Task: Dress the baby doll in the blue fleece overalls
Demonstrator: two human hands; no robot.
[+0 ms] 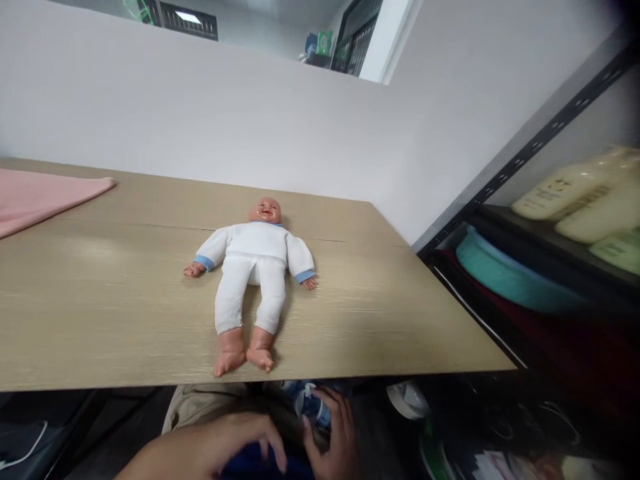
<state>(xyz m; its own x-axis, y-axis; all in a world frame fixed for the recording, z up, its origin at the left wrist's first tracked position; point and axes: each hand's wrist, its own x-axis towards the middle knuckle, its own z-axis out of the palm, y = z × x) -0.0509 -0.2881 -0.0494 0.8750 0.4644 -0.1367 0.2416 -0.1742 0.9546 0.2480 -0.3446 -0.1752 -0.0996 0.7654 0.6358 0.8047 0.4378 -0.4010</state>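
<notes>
Pale wall (200,120) behind a wooden bench (375,300), w/ pink cloth (40,197) nr its back edge & bottles (553,193) on a shelf (530,243) past R end. Doll (257,241) in white lies face up, head twd back edge, feet nr front edge. Below front edge, L hand (245,440) half open, fingers bent, nothing visible in it; R hand (337,433) part-curled by a blue-and-white item (313,407), can't tell if gripped.

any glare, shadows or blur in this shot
Head view, throughout: soft glare on the table at left; faint shadow beside the doll, itself fairly crisp; left hand and right hand in dimmer light below the table edge; bottles and basin at right blurred.
</notes>
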